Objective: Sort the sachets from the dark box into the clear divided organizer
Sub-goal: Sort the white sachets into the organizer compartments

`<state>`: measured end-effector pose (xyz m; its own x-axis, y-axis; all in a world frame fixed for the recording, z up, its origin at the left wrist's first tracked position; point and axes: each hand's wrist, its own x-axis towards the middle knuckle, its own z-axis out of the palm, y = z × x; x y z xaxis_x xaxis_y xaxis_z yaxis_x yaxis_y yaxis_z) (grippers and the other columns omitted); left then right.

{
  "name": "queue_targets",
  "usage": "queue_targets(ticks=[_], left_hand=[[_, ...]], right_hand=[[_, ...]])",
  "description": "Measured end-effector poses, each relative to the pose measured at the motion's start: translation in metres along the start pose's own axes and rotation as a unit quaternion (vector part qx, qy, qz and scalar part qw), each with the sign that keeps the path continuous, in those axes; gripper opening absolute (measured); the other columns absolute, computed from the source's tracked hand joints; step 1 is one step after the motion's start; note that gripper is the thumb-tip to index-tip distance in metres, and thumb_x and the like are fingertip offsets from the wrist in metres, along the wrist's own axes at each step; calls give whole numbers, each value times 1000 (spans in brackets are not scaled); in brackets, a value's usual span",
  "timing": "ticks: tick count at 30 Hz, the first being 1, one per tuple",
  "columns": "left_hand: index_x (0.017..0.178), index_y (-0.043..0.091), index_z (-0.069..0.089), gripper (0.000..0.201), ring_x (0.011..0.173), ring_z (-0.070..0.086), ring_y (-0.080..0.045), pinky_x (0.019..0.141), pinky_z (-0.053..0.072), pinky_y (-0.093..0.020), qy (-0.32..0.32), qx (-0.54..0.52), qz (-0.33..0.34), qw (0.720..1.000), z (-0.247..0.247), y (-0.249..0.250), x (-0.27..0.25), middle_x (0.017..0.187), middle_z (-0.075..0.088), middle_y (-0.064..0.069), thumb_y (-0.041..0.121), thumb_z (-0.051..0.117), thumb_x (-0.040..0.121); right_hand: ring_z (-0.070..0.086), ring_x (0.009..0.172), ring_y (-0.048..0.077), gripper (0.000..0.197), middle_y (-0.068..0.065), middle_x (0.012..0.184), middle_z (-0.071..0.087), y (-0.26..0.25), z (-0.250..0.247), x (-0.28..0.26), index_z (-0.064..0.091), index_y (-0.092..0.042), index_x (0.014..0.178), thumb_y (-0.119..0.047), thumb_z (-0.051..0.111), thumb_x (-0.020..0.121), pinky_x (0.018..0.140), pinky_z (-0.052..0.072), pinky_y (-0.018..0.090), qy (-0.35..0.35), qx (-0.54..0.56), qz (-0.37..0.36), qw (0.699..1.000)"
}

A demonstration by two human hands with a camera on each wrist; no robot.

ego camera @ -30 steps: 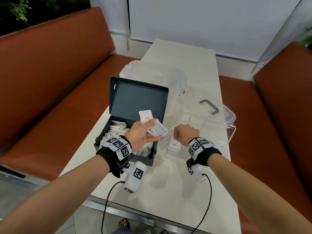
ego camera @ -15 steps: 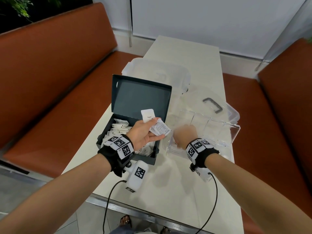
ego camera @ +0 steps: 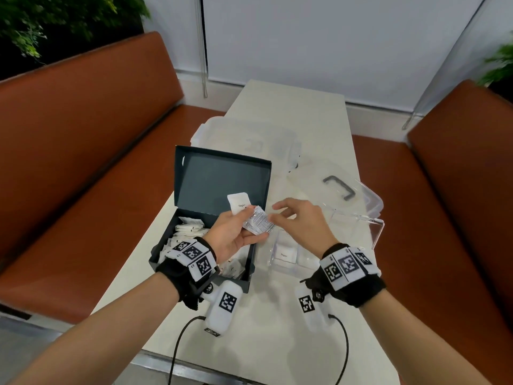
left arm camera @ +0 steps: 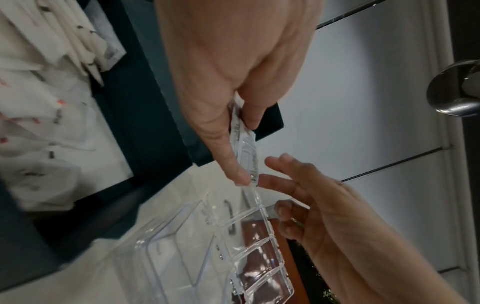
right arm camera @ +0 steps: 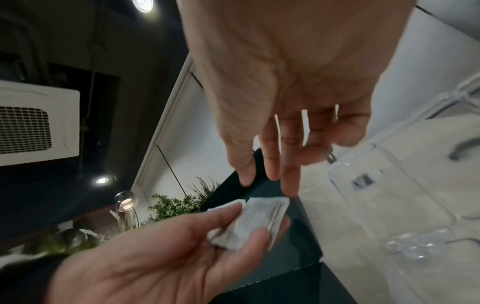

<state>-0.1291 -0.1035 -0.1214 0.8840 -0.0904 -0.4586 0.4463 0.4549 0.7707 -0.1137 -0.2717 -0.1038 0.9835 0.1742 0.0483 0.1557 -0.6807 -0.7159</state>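
While the left hand [ego camera: 231, 236] pinches a small fan of sachets [ego camera: 256, 222] between thumb and fingers above the dark box [ego camera: 200, 243], the right hand [ego camera: 301, 220] hovers just beside them with fingers loosely spread and nothing in its grasp. The uppermost white sachet [ego camera: 239, 204] in the fan reads "Sugar"; the printed one beside it points toward the right hand's fingertips [left arm camera: 272, 160], close to them, though contact cannot be confirmed. The dark box stands on the pale table [ego camera: 291, 107] with its lid raised, and loose white sachets [ego camera: 188, 230] fill its interior. Immediately to the right of the dark box sits the clear divided organizer [ego camera: 377, 232]; the compartment nearest the dark box holds one white sachet [ego camera: 284, 252]. Beyond the dark box lies a clear lid with a grey handle [ego camera: 340, 186]. Both wrists wear black bands with coded markers.
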Motion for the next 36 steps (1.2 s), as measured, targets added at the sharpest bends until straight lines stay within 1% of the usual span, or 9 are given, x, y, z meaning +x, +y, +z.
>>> queue_targets(ticks=[4,6,10,13,17,22,28,32,36], left_hand=[[113,1,60,29,89,71,-28,75,61,-37,-45,45,19,998,17,13,3,109,68,-23,23,46,102],[118,1,59,31,93,69,-30,78,60,-39,-57,59,22,996,25,17,4,113,66,-24,24,45,102],[120,6,60,31,85,69,-28,73,61,-38,-64,76,19,995,36,16,4,110,66,-21,25,44,103],[115,7,63,25,84,72,-26,72,61,-38,-57,64,14,996,39,12,4,106,70,-17,20,47,101],[118,5,61,26,92,68,-26,77,60,-40,-36,44,10,998,37,7,3,112,66,-17,12,43,101],[119,3,60,26,82,68,-22,72,61,-37,-41,45,-15,998,35,0,-3,97,62,-12,9,42,100],[101,9,61,14,82,69,-21,75,59,-36,-107,10,-76,991,43,-5,-14,98,64,-12,18,62,90],[99,10,66,17,73,64,-12,72,56,-26,-123,40,-32,991,49,-7,-16,85,66,-5,24,68,88],[98,7,65,8,65,63,-10,62,55,-20,-80,48,15,996,50,-6,-14,74,70,-2,10,59,94]], right_hand=[[51,65,-3,20,-14,75,59,6,4,-3,70,-25,104,-26,69,84,61,37,9,31,16,-15,999],[51,61,-3,14,-14,71,58,7,2,-5,71,-29,97,-24,70,83,59,37,10,56,57,-6,997],[58,59,3,15,-13,75,66,8,-4,-12,66,-33,76,-20,73,79,60,48,22,69,126,12,990],[65,54,8,16,-11,73,69,11,-11,-17,64,-28,73,-16,71,80,52,45,17,109,166,18,980],[64,59,13,20,-11,70,67,16,-20,-26,60,-31,71,-17,72,80,55,47,19,175,161,11,971],[56,64,2,25,-14,76,63,16,-23,-35,58,-30,73,-10,71,78,58,43,9,231,133,-39,963],[51,67,9,19,-9,84,54,19,-13,-40,57,-19,78,-4,68,76,56,49,31,243,-61,-109,962],[54,72,17,13,-1,87,56,22,-4,-43,61,-11,81,-1,68,78,51,50,40,242,-84,-152,955],[57,74,17,15,3,91,56,25,-3,-44,66,-7,83,7,64,79,57,52,39,207,-52,-189,958]])
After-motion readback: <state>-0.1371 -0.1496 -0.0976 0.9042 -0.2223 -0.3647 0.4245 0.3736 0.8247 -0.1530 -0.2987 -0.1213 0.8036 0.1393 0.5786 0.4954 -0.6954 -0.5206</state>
